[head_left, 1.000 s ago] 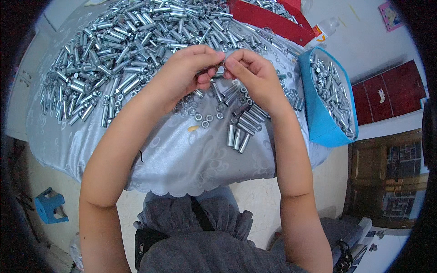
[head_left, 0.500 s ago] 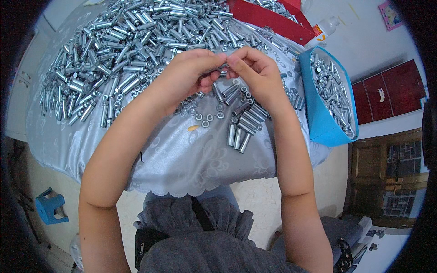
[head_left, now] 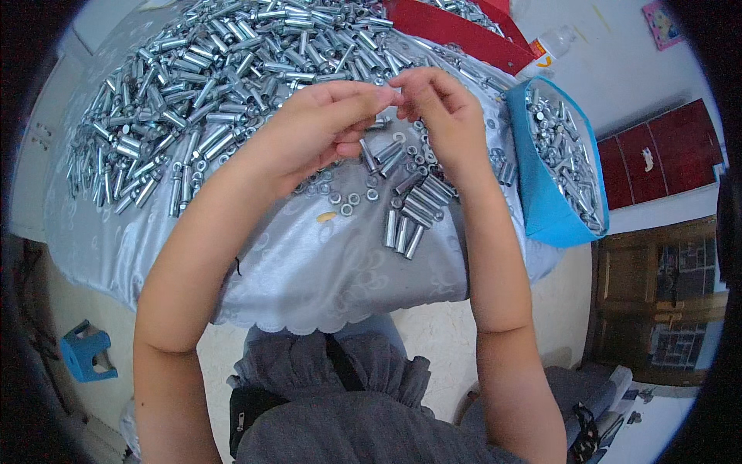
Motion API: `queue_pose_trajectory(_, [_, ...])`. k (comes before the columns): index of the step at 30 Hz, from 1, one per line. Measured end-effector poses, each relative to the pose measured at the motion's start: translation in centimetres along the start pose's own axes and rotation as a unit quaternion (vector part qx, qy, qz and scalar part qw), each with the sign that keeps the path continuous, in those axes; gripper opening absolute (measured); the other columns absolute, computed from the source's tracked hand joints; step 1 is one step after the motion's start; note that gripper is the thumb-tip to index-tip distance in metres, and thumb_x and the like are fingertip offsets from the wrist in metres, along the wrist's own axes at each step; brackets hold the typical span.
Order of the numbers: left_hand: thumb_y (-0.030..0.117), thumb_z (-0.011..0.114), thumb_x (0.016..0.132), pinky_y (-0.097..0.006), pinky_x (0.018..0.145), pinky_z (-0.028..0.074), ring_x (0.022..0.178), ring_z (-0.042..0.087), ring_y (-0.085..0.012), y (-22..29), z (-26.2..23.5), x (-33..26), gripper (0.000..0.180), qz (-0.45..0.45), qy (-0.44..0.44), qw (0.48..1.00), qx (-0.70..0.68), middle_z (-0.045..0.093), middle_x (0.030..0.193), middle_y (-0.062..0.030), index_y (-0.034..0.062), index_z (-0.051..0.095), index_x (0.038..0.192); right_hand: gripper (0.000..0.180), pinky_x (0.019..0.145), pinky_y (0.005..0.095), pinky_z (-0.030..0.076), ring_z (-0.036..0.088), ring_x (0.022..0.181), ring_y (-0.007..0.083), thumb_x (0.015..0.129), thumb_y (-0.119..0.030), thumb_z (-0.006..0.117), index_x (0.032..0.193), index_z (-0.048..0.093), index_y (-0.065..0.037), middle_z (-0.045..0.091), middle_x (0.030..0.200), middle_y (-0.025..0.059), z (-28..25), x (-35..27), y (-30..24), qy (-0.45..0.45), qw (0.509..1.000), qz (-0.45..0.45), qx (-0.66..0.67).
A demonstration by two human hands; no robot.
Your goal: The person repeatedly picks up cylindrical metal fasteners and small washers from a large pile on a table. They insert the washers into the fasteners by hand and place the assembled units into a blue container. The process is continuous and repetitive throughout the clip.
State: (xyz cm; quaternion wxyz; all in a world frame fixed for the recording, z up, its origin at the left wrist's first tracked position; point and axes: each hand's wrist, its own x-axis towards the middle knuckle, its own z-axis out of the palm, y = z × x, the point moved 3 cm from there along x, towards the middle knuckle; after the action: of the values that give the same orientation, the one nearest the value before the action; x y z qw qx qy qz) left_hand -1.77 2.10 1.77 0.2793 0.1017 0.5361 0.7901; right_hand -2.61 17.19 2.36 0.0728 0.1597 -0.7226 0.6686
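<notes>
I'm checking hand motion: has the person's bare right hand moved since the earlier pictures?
Yes: the bare right hand has shifted slightly rightward, toward the blue, open-topped container.

Anything between the fingers [head_left: 383, 95] too small for certainty, red box [head_left: 464, 34] partly beyond the upper edge

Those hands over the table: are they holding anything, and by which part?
It cannot be told: the left hand and right hand have their fingertips close together, and anything between them is hidden or too small.
</notes>
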Motion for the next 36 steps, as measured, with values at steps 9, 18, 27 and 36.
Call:
queue_pose_trajectory(9, [0.025,0.052,0.086,-0.018,0.044,0.025,0.049,0.027,-0.0022,-0.1,-0.2,0.1,0.025,-0.011,0.017,1.000,-0.021,0.034,0.060,0.0070,0.0022,0.057,0.095,0.024,0.066,0.0326,0.046,0.058,0.067,0.0266,0.072,-0.025,0.065,0.084,0.066,-0.004,0.060,0.073,0.0155,-3.6,0.4,2.1,0.044,0.914,0.009,-0.403])
queue_pose_trajectory(18, [0.024,0.050,0.086,-0.018,0.042,0.024,0.046,0.026,-0.0029,0.0,-0.4,-0.1,0.023,-0.017,0.031,0.998,-0.042,0.035,0.058,0.0058,0.0041,0.056,0.095,0.023,0.062,0.0342,0.047,0.061,0.070,0.0247,0.065,-0.030,0.069,0.074,0.066,-0.010,0.062,0.072,0.0102,-4.4,-0.7,0.4,-0.039,0.839,0.169,-0.516])
queue_pose_trajectory(27, [0.024,0.051,0.085,-0.020,0.043,0.026,0.046,0.028,-0.0037,-0.5,-0.6,0.2,0.025,-0.033,0.055,0.997,-0.039,0.037,0.057,0.0047,0.0002,0.056,0.092,0.034,0.059,0.0319,0.046,0.060,0.063,0.0224,0.065,-0.033,0.071,0.077,0.064,-0.001,0.061,0.067,0.0104,-3.2,-0.7,0.6,-0.019,0.817,0.115,-0.565])
queue_pose_trajectory(36, [0.024,0.050,0.084,-0.020,0.045,0.028,0.046,0.030,-0.0048,-0.5,-0.8,0.1,0.024,-0.035,0.066,0.997,-0.023,0.040,0.057,0.0035,0.0012,0.055,0.085,0.020,0.060,0.0222,0.044,0.054,0.064,0.0088,0.073,-0.017,0.068,0.083,0.063,0.000,0.060,0.071,0.0037,-1.0,-0.5,-0.4,-0.011,0.961,0.025,-0.274])
